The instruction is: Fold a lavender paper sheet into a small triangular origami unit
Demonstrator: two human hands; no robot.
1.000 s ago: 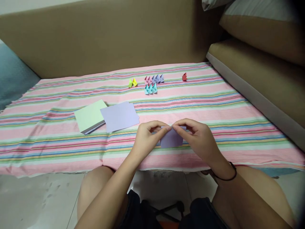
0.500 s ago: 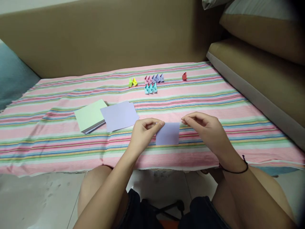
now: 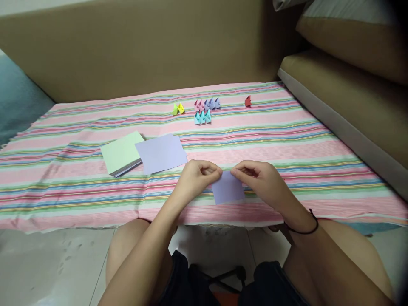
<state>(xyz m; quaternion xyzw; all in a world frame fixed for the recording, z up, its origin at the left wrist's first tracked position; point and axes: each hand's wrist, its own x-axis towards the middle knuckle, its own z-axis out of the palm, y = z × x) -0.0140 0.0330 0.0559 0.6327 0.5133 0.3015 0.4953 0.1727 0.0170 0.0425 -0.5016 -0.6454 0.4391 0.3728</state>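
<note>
Both hands pinch the top edge of a small purple sheet of paper (image 3: 228, 190), which hangs down toward me over the striped cloth. My left hand (image 3: 200, 176) grips near its upper left corner with thumb and forefinger. At the upper right, my right hand (image 3: 259, 180) closes on the same edge, its fingertips a short way from the left ones. Left of my hands lie larger purple sheets (image 3: 161, 154), overlapping a stack of paper with a pale green sheet (image 3: 123, 153) on top.
Farther back stand small folded paper pieces: yellow (image 3: 178, 109), pink (image 3: 199, 106), purple (image 3: 212, 103), turquoise (image 3: 202, 117) and a red one (image 3: 248, 101) apart at right. A striped cloth (image 3: 302, 148) covers the surface. Brown cushions (image 3: 344, 93) border the right side.
My right hand has moved left and now pinches the paper's top edge. The small purple sheet has shifted slightly right and nearer to me, tilting a little.
</note>
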